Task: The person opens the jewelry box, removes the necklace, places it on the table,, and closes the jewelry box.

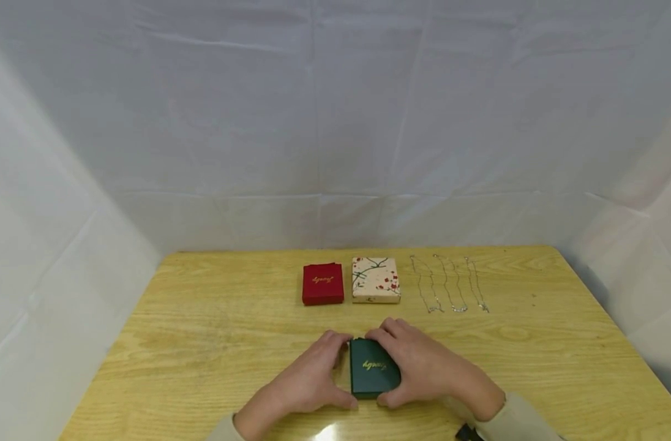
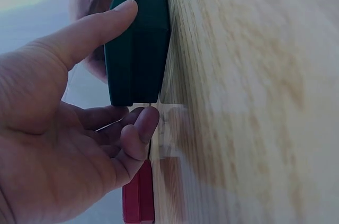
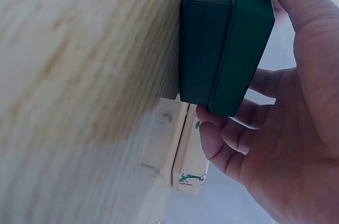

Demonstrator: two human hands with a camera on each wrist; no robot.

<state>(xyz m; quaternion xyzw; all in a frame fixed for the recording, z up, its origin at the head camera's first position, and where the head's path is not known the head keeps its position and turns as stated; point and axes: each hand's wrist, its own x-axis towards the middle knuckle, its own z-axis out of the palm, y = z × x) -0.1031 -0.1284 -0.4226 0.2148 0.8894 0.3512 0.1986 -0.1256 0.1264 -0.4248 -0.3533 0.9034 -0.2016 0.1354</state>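
Note:
A closed dark green jewelry box (image 1: pixel 373 369) with gold lettering lies on the table near its front, between both hands. My left hand (image 1: pixel 313 376) holds it from the left, thumb at the near side and fingertips at the far side. From the right, my right hand (image 1: pixel 420 364) grips the same box, its thumb at the near edge and fingers curled round the far edge. In the left wrist view, the left thumb (image 2: pixel 114 20) presses on the green box. The right wrist view shows the lid seam along the box's side (image 3: pixel 225 38).
Behind the green box stand a red jewelry box (image 1: pixel 322 284) and a cream box with a floral print (image 1: pixel 376 280). To their right, three fine chain necklaces (image 1: pixel 450 285) lie stretched out on the wooden table (image 1: pixel 220 318). White sheeting (image 1: pixel 258 135) surrounds the back and sides.

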